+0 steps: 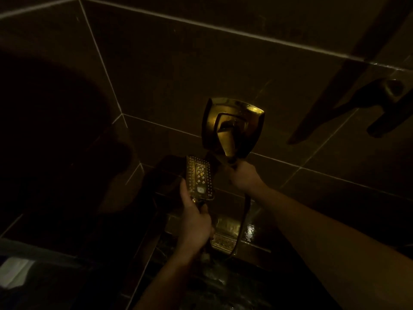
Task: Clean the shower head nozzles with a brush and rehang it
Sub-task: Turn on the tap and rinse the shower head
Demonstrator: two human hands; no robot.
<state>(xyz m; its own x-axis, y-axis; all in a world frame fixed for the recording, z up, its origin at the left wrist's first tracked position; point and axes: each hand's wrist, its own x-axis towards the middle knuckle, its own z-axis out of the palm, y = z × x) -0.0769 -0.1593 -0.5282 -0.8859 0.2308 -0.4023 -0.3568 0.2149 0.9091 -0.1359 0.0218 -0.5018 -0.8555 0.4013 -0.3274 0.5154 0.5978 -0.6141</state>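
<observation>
The rectangular shower head [200,179] shines gold in the dim light, its nozzle face turned up toward me. My left hand [196,220] is wrapped around its handle just below the face. My right hand [243,176] is closed at the lower tip of the lever on the square wall mixer valve [232,126], to the right of the shower head. The dark hose [245,211] hangs down from under my right wrist and curves to the ledge. No brush shows in the dark.
Dark tiled walls meet in a corner on the left. A wall bracket [392,90] sticks out at the upper right and casts a long shadow. A wet, glossy ledge [250,231] lies below my hands. Something pale [13,271] sits at the lower left.
</observation>
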